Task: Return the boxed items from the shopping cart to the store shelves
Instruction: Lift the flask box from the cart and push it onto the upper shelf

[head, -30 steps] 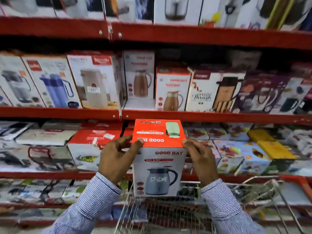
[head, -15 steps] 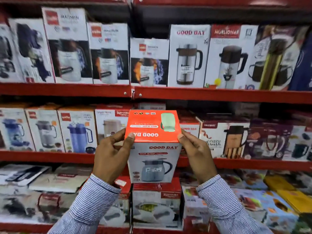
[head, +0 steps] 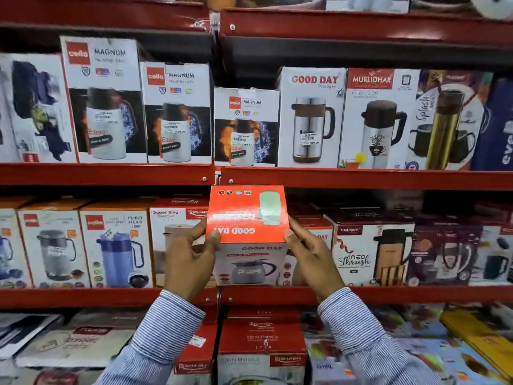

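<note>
Good Day box sits clamped between your left hand and right hand, fingers closed on its upper side edges, raised before the middle shelf. Such a pinch high up could let it tip or slip. The Super Riva box and Trueware box flank it closely and could snag it.
</note>
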{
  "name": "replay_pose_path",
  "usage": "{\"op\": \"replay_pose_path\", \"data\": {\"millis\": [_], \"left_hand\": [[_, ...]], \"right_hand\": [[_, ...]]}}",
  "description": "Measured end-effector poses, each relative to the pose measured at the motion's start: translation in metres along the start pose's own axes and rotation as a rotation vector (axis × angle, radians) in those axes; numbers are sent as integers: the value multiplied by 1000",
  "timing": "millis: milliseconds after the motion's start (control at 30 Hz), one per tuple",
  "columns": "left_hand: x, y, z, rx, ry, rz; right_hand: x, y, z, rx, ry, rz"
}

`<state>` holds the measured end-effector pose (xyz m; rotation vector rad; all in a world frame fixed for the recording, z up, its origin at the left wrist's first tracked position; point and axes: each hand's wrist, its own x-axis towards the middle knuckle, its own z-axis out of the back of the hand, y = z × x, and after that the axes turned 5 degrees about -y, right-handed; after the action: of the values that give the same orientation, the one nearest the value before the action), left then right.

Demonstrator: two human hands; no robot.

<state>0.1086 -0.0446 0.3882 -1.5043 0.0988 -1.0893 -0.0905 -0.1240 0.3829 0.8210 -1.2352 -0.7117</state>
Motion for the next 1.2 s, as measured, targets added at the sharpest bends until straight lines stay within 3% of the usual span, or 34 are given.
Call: {"op": "replay_pose_path", "data": {"millis": [500, 867, 1200], "left_hand": [[53, 41, -46, -4, 20, 73], [70, 42, -70, 176, 61, 54], [69, 61, -89, 181, 57, 68]], "right_hand": [[54, -53, -13, -177, -4, -22], [96, -49, -23, -437, -224, 34], [116, -53, -18, -508, -126, 34]]}}
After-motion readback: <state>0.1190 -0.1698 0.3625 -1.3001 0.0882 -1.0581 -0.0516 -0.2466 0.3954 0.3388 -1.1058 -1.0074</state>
